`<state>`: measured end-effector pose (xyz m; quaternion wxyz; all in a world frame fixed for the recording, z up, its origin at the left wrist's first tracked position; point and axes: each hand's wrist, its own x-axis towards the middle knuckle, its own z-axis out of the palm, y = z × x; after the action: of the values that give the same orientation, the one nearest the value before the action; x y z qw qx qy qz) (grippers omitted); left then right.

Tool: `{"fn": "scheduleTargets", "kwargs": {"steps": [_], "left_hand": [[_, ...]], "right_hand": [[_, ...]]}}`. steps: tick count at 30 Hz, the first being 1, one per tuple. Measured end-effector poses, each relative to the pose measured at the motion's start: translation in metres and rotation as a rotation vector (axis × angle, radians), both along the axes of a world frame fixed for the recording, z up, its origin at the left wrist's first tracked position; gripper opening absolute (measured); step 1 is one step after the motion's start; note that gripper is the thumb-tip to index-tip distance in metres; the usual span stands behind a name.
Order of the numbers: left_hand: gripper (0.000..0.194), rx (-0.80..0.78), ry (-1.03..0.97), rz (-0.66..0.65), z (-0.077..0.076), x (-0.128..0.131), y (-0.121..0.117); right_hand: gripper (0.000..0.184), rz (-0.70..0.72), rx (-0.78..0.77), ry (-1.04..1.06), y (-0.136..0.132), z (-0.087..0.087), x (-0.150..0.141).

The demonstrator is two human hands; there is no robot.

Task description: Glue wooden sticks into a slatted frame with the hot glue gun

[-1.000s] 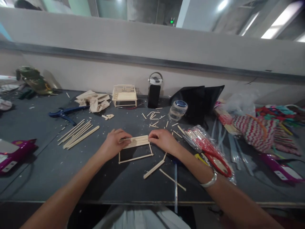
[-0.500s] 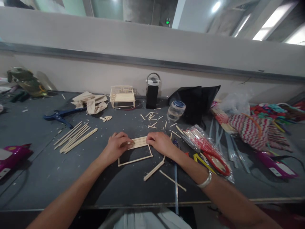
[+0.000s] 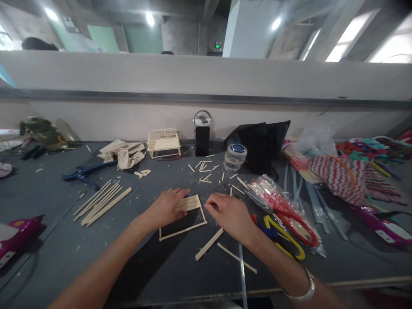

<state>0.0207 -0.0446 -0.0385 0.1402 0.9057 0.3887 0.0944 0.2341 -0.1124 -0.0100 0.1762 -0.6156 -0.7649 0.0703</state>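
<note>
Dark table (image 3: 80,257): broad work surface, frame lying flat on it. Judged good support for squaring the corners.

Left hand (image 3: 164,208): over the left part of the frame, fingers extended across the row and thumb by its lower edge. Contact visible; whether they clamp or merely rest, cannot tell. Light, even pressure seems best; a hard push could skew the thin rails.

Right hand (image 3: 230,216): just beside the frame's right end, fingers curled in, thumb close to the index finger. Whether anything small is pinched there, cannot tell. Fingertips serve best as a stop, lining up the stick ends without pushing the side rail inward.

Stick frame (image 3: 183,231): between the hands, long near rail toward the wearer, open space between that rail and the row.

Stick row (image 3: 191,201): packed side by side along the far side of the frame, partly under the left hand. Judged key points: no gaps, ends even, each stick parallel to the far edge.

Loose sticks (image 3: 103,204): left of the frame, within reach.

Short offcuts (image 3: 203,167): scattered beyond the frame; one trapped underneath could tilt it.
</note>
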Motion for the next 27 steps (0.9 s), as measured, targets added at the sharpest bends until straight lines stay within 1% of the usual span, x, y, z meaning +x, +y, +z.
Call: {"fn": "scheduleTargets", "kwargs": {"steps": [2, 5, 7, 10, 12, 14, 17, 19, 23, 27], "left_hand": [[0.061, 0.004, -0.028, -0.019, -0.001, -0.001, 0.003], [0.061, 0.021, -0.043, -0.012, -0.001, -0.001, 0.005], [0.065, 0.033, -0.048, -0.002, -0.001, -0.002, 0.002], [0.073, -0.005, -0.051, 0.032, 0.004, -0.006, -0.003], [0.075, -0.044, -0.059, 0.057, 0.009, -0.009, -0.006], [0.077, -0.061, -0.096, 0.066, 0.014, -0.011, -0.008], [0.077, -0.055, -0.161, 0.070, 0.020, -0.014, -0.008], [0.075, -0.042, -0.188, 0.083, 0.021, -0.015, -0.008], [0.072, -0.042, -0.224, 0.082, 0.021, -0.017, -0.006], [0.067, -0.071, -0.217, 0.043, 0.021, -0.015, -0.007]], "right_hand": [[0.015, -0.003, 0.022, 0.044, 0.006, 0.008, 0.005], [0.013, -0.007, 0.075, 0.139, 0.014, 0.017, 0.013], [0.012, -0.016, 0.122, 0.198, 0.018, 0.019, 0.016], [0.012, -0.057, 0.156, 0.291, 0.022, 0.015, 0.018], [0.012, -0.069, 0.106, 0.348, 0.023, 0.010, 0.018], [0.013, -0.057, 0.004, 0.380, 0.023, 0.005, 0.015], [0.019, -0.005, -0.157, 0.392, 0.020, -0.001, 0.008], [0.022, 0.039, -0.234, 0.418, 0.018, -0.005, 0.004], [0.018, 0.097, -0.300, 0.483, 0.014, -0.010, -0.001], [0.013, 0.101, -0.329, 0.453, 0.012, -0.012, -0.004]]}}
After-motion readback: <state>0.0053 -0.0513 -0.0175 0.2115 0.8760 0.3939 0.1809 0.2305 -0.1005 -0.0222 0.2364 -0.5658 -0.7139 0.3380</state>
